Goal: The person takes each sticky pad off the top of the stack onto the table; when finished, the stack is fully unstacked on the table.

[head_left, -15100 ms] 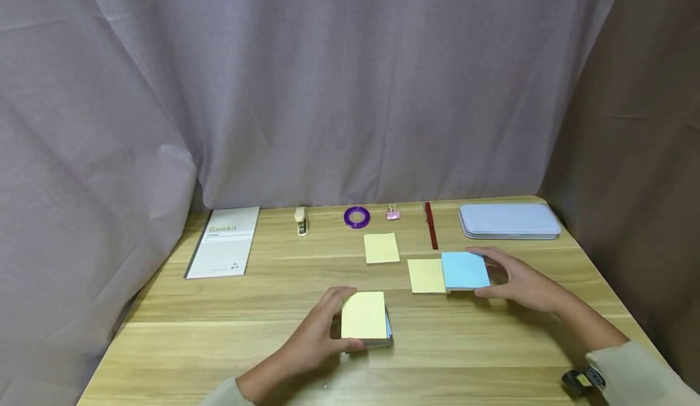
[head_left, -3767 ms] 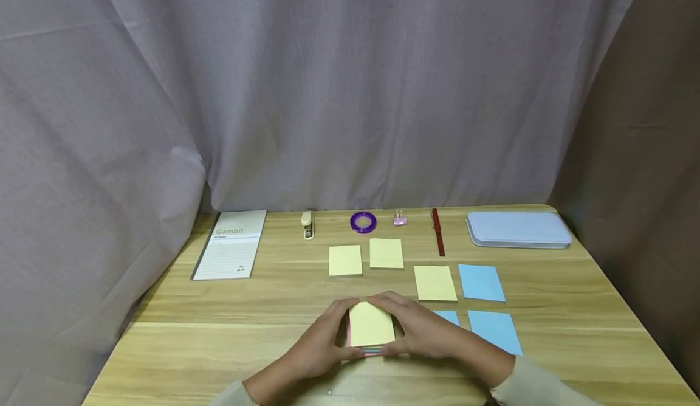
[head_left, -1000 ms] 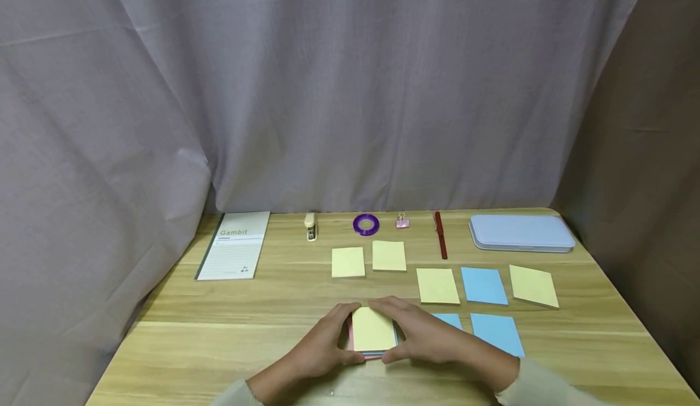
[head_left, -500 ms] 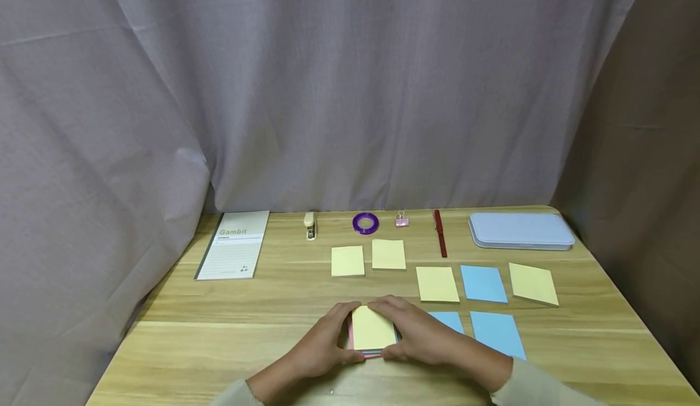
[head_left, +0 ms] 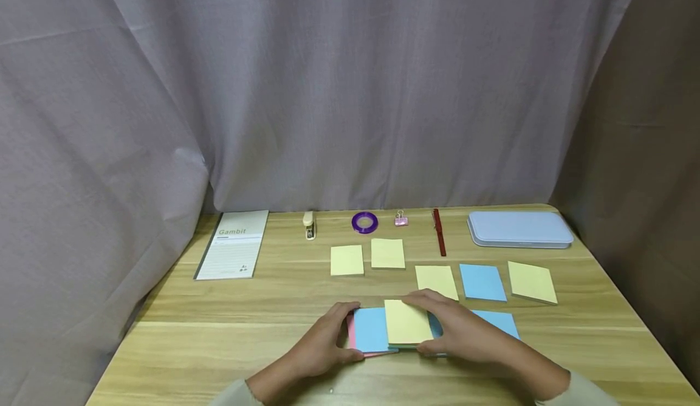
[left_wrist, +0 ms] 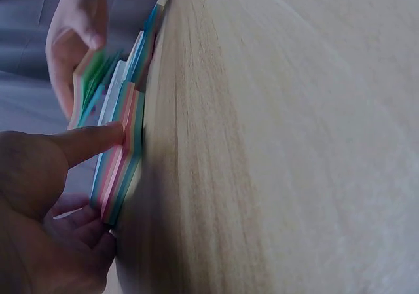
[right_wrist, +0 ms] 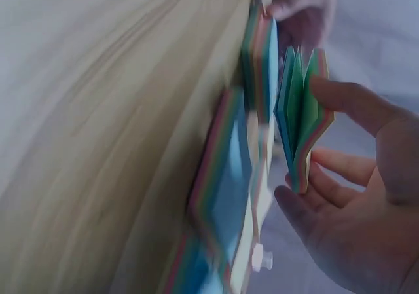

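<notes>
**Sticky-note stack part-divided at front of table**

Light wooden table [head_left: 229,327]: seven small pads already laid out, four yellow, three blue. Remaining multicoloured sticky-note stack [head_left: 367,330] sits front centre, gripped at its edge by the left hand [head_left: 319,348]. The right hand [head_left: 465,339] grasps a yellow-topped wad [head_left: 407,323], lifted off, not yet placed.

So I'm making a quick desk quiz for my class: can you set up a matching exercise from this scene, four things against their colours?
Things:
1. tape ring
2. binder clip
3. pen
4. chunk of notes in the right hand's grip, top sheet

Colours:
a. red
b. yellow
c. purple
d. pink

Pairs: 1-c, 2-d, 3-a, 4-b
</notes>
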The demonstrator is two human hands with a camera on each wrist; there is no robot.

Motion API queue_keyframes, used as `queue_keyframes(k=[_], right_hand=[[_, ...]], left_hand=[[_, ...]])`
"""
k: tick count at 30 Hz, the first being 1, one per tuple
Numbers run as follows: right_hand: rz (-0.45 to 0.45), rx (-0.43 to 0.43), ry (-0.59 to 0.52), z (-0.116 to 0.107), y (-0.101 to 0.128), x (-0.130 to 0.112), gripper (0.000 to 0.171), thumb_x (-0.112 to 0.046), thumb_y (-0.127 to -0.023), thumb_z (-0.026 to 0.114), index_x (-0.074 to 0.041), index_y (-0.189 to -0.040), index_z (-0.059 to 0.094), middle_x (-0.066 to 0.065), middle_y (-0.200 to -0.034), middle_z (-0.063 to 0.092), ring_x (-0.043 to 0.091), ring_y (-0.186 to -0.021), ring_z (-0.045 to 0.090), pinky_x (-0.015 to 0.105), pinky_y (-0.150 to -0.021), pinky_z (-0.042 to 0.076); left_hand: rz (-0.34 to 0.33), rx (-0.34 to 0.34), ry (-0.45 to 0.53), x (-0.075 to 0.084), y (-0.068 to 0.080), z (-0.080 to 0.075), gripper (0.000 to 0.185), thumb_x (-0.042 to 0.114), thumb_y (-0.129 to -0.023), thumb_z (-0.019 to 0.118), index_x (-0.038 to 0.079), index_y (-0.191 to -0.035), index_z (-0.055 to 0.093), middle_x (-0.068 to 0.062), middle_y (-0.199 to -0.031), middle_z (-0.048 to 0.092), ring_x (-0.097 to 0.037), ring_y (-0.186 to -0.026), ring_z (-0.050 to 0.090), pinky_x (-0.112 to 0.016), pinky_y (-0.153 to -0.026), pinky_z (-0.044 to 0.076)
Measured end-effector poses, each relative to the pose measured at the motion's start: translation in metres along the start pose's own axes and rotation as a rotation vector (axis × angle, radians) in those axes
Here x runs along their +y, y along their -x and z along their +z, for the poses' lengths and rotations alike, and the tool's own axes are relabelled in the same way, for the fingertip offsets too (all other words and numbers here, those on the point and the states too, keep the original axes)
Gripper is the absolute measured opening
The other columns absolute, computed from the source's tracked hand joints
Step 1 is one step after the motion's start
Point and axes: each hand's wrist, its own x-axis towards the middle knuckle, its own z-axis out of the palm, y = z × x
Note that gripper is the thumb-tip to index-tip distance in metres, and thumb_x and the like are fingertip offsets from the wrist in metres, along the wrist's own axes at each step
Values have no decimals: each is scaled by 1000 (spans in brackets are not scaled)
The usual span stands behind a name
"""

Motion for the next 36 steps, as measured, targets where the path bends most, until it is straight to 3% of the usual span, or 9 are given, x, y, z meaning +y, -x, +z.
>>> queue_keyframes(k=[3,7,11,14,17,20,23,26,36], right_hand=[[40,46,27,-15,22,13,79,-46,-84,84,-20,-150,51,-2,-148,52,27,-133,52,45,-101,52],[86,127,73,-35,57,37,81,-53,-80,85,-24,-149,53,-1,-148,54,21,-137,49,28,-102,48],[106,195,88,-52,93,71,82,-49,-79,86,-24,-150,53,5,-148,55,-8,-137,34,5,-97,30],[151,208,94,-62,118,96,83,-44,-79,87,-25,-152,51,9,-149,53,-25,-129,22,3,-91,26],[193,213,122,-68,139,118,83,-39,-80,87,-27,-153,49,11,-148,52,-30,-123,19,5,-85,30],[181,236,154,-69,155,136,81,-32,-81,88,-24,-152,50,-1,-147,49,-30,-122,21,5,-83,31],[126,265,162,-65,164,148,81,-24,-78,90,-19,-150,52,-20,-144,42,-28,-123,23,3,-88,26],[87,275,178,-60,166,153,84,-21,-74,92,-19,-149,53,-26,-143,41,-28,-126,22,1,-89,21],[110,290,307,-63,159,134,91,-36,-71,94,-25,-150,52,-8,-141,52,-26,-125,26,5,-84,32]], left_hand=[[-4,0,12,1,0,0,85,25,-83,89,6,-152,43,-5,-147,52,-22,-138,47,-46,-118,38],[-15,-3,15,1,1,0,86,26,-83,89,6,-152,43,-4,-148,51,-22,-139,46,-46,-119,38],[0,4,12,2,1,-1,86,28,-83,89,5,-152,43,-6,-149,51,-24,-139,47,-47,-118,38],[2,8,12,2,2,-1,85,28,-83,89,5,-151,43,-7,-149,51,-24,-139,47,-47,-119,38],[3,13,12,2,2,0,85,27,-82,89,5,-151,44,-6,-148,52,-24,-138,48,-47,-118,38],[4,13,12,2,1,0,85,27,-82,89,5,-151,44,-6,-148,52,-24,-138,48,-47,-119,38],[4,10,9,1,2,1,86,27,-82,89,6,-151,44,-6,-148,52,-25,-138,48,-47,-119,38],[5,11,5,2,2,0,86,27,-82,89,5,-151,44,-6,-148,52,-25,-138,48,-46,-118,39],[-6,10,4,1,2,0,86,27,-82,89,6,-151,44,-5,-148,52,-24,-138,48,-46,-118,39]])
